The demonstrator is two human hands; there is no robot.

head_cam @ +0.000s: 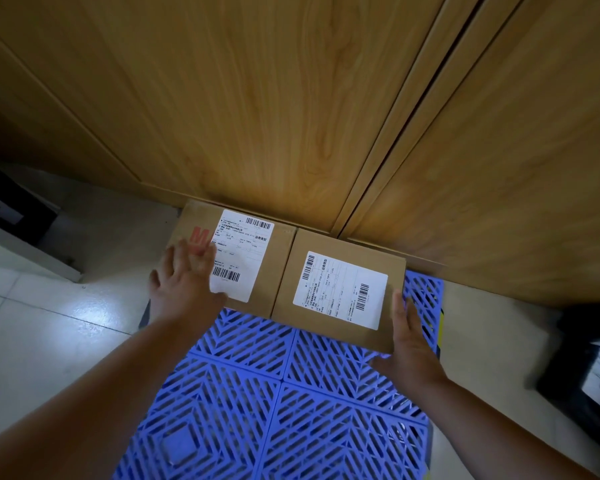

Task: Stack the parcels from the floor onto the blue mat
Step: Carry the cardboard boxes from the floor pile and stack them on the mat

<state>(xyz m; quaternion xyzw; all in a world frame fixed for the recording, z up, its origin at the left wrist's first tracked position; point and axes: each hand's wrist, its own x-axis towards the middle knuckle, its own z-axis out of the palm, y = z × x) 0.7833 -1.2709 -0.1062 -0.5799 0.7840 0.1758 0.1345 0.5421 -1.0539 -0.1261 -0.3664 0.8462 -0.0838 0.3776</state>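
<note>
Seen from above, the person's two bare arms reach forward. The left hand (184, 278) is spread flat, fingers straight and slightly apart, over the near left part of the left parcel (229, 258); the fingers are motion-blurred, so whether they press the cardboard cannot be told. It grips nothing. The right hand (409, 337) lies with straight fingers along the right side of the right parcel (340, 292), at its near right corner, holding nothing closed.

Between the hands, the two brown cardboard parcels sit side by side, edges touching, each with a white shipping label on top. They rest at the far edge of the blue mat (274, 403), a slotted plastic grid that stretches back under both forearms. Just beyond the parcels stand wooden cabinet doors (257, 98). Pale floor tiles (49, 323) lie outside the left hand; a dark, blurred object (586, 368) lies outside the right.
</note>
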